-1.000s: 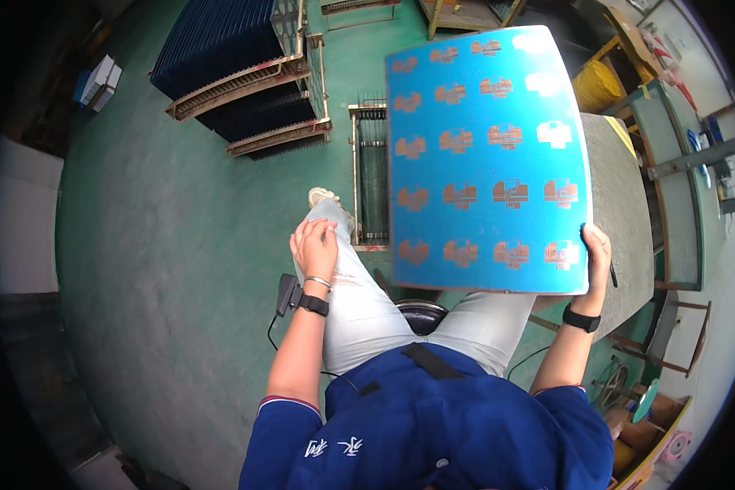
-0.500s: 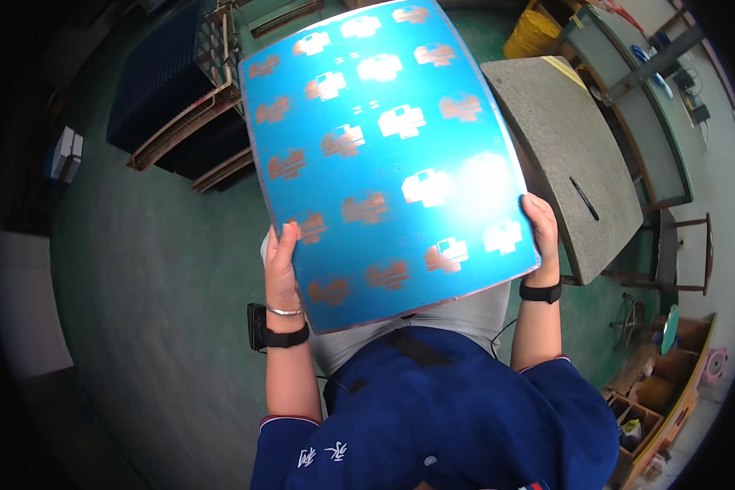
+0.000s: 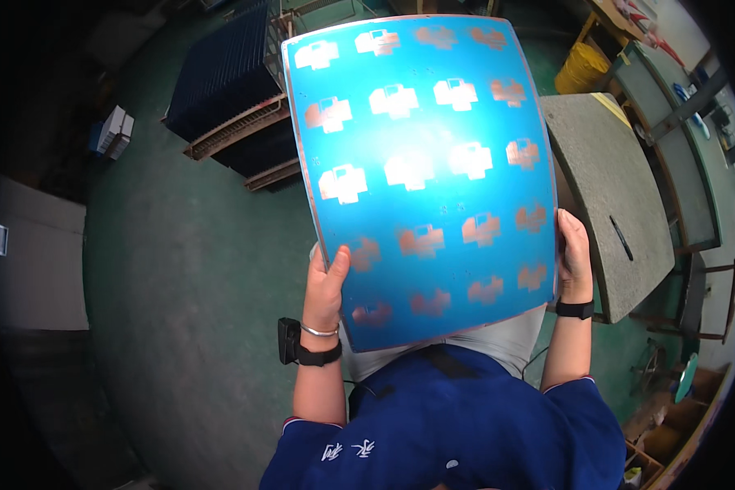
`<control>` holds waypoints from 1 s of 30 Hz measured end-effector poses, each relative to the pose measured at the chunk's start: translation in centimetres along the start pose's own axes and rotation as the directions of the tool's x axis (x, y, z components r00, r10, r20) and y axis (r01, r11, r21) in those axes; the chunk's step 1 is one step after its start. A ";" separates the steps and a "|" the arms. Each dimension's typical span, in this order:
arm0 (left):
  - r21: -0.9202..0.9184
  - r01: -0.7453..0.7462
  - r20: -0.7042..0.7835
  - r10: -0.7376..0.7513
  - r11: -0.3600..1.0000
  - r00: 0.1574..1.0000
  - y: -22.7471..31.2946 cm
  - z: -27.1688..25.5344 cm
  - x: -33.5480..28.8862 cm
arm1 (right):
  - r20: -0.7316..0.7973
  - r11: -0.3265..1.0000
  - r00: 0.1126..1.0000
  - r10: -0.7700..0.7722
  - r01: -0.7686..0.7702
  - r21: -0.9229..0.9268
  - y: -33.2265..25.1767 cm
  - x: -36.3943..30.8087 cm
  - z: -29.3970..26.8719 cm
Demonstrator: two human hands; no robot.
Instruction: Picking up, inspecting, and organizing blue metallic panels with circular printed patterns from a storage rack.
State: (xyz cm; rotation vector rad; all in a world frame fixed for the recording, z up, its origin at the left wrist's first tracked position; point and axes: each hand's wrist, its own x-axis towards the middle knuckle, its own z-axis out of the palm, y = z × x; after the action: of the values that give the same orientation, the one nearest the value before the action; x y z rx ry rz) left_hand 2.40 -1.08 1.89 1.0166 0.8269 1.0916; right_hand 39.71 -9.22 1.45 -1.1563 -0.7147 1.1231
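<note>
The panel (image 3: pixel 433 200) is in the centre of the frame, partly over the person's lap (image 3: pixel 502 331). The left hand (image 3: pixel 327 286) is at its lower left edge, the right hand (image 3: pixel 574 253) at its lower right edge. To the right stands the bench (image 3: pixel 616 175), and on it lies a pen (image 3: pixel 621 238). In the upper left, a rack (image 3: pixel 241 126) is partly behind the panel; farther left, a box (image 3: pixel 118 132) is on the floor (image 3: pixel 196 269).
</note>
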 end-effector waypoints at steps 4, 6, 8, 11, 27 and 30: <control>0.061 0.011 0.000 -0.011 0.998 1.000 0.3 0.1 -0.6 | 0.068 0.999 0.996 -0.051 0.051 -0.004 -1.7 2.0 0.6; 0.076 0.009 -0.002 -0.009 0.997 1.000 0.4 0.3 -0.8 | 0.047 0.995 0.994 -0.098 0.096 0.037 -2.6 2.7 1.6; 0.083 0.021 0.034 -0.024 0.996 0.999 0.1 -0.2 -1.0 | 0.021 0.987 0.989 -0.146 0.144 0.076 -3.1 3.1 2.1; 0.088 0.024 0.086 -0.032 0.996 0.996 0.0 -0.8 -1.2 | -0.062 0.974 0.975 -0.213 0.217 0.066 -3.1 2.5 2.6; -0.168 -0.223 -0.092 0.210 0.960 0.974 3.3 0.7 2.1 | -0.060 0.952 0.959 -0.275 0.281 0.123 -3.3 0.9 3.5; -0.122 -0.277 -0.115 0.264 0.953 0.958 3.3 0.9 2.0 | -0.070 0.912 0.911 -0.406 0.409 0.025 -3.1 1.1 3.2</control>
State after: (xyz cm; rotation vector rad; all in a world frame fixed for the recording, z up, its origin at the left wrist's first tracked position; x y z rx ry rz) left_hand 2.77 1.09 5.20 0.9857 0.6920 1.4229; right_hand 38.14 -7.10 5.23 -0.9473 -0.8361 0.7404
